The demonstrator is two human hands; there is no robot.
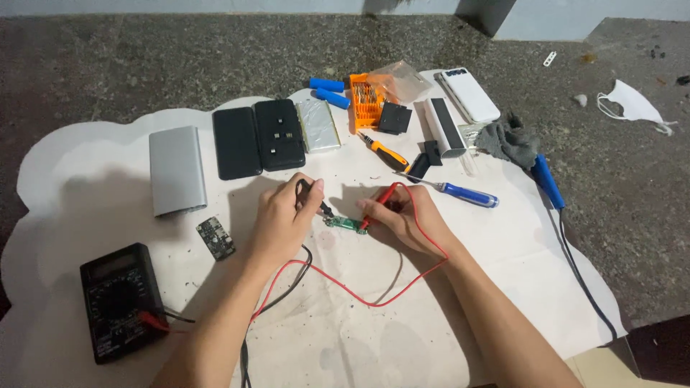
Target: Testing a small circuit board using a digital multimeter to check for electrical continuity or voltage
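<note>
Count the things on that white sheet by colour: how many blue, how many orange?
Blue cylindrical cells: 2
Blue-handled screwdriver: 1
Blue-handled corded tool: 1
Orange bit holder: 1
Orange-and-black-handled screwdriver: 1
Blue 4, orange 2; total: 6

Two screwdrivers (383, 152), two blue cells (327, 85), one multimeter (118, 300).

Your hands have bare white sheet (431, 316) toward you; ahead, screwdrivers (424, 176) and black cases (259, 136) crowd the bench, and the multimeter (118, 302) blocks the left.
</note>
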